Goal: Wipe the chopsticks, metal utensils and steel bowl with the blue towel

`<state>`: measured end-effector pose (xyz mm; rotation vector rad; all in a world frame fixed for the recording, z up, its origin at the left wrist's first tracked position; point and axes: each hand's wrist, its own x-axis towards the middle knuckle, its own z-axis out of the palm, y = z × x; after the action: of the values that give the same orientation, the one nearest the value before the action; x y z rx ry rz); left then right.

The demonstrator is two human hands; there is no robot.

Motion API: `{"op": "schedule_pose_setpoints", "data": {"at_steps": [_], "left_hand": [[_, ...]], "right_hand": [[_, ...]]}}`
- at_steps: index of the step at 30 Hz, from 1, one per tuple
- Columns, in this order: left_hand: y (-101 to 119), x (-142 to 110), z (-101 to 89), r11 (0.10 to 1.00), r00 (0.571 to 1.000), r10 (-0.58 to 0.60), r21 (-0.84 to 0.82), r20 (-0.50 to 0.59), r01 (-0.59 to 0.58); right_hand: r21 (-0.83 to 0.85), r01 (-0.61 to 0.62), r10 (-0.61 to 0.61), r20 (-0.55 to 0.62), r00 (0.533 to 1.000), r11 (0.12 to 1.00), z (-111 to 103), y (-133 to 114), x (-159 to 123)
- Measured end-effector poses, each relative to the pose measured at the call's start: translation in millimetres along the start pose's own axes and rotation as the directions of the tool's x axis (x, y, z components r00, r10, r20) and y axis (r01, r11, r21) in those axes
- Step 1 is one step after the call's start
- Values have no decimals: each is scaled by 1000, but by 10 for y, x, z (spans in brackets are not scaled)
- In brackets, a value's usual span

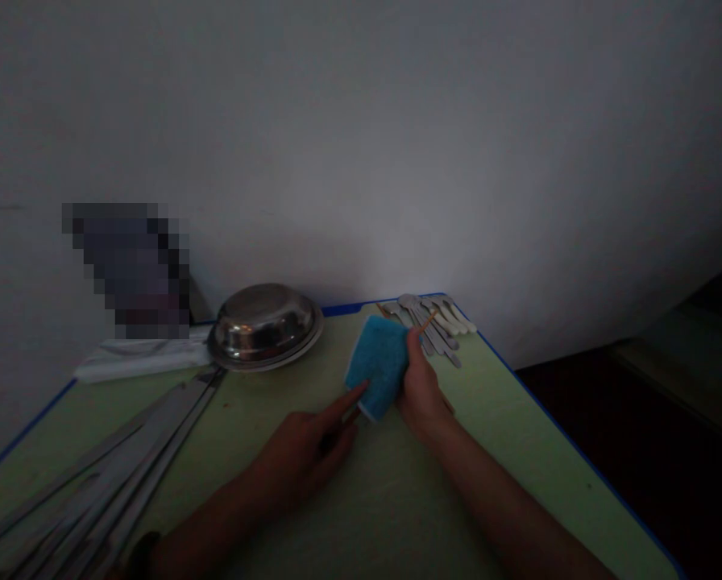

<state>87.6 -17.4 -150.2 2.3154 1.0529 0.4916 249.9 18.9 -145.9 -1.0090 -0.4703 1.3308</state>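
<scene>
1. Nearest, two bare forearms (494,499) reach in from the bottom edge, the left wearing a dark wristband (142,556).
2. Beneath is a pale green table (264,499) with blue edging, its far side against a grey wall (361,145).
3. Long grey strips (137,451) fan across the table's left side, their far ends by the steel dish.
4. That steel dish (267,318) sits upside down near the wall, right of a flat whitish packet (143,356).
5. Between dish and spoons is a blue cloth (378,362): the right hand's (422,391) grip is clasped on its right side; the left hand (313,447) lays its index finger on it, though I cannot tell whether its grip pinches anything.
6. Spoons (437,322), some white-handled, lie piled at the far right corner.
7. A thin wooden stick (429,321) shows beside the right thumb.
</scene>
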Motion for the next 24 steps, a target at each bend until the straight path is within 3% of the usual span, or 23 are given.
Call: {"op": "schedule_pose_setpoints", "data": {"at_steps": [3, 5, 10, 13, 16, 20, 24], "left_hand": [[-15, -4, 1, 1000, 1000, -14, -21, -5, 14], [-20, -3, -6, 999, 1000, -28, -34, 0, 28], [-18, 14, -18, 998, 998, -54, -23, 18, 55], [-13, 19, -10, 999, 998, -50, 4, 24, 50], [-7, 12, -4, 999, 999, -28, 32, 42, 26], [5, 0, -3, 997, 998, 11, 72, 56, -15], [34, -4, -18, 996, 997, 34, 84, 65, -40]], "right_hand": [[49, 9, -16, 136, 991, 999, -3, 2, 37], [-1, 65, -64, 136, 989, 998, -16, 2, 44], [-150, 141, -135, 54, 989, 978, -77, 30, 42], [-71, 90, -89, 8, 996, 993, -94, 44, 64], [18, 49, -47, -109, 993, 999, -100, -3, 105], [138, 115, -79, -244, 966, 984, -113, -171, 141], [173, 131, -79, -281, 957, 976, -116, -281, 134]]}}
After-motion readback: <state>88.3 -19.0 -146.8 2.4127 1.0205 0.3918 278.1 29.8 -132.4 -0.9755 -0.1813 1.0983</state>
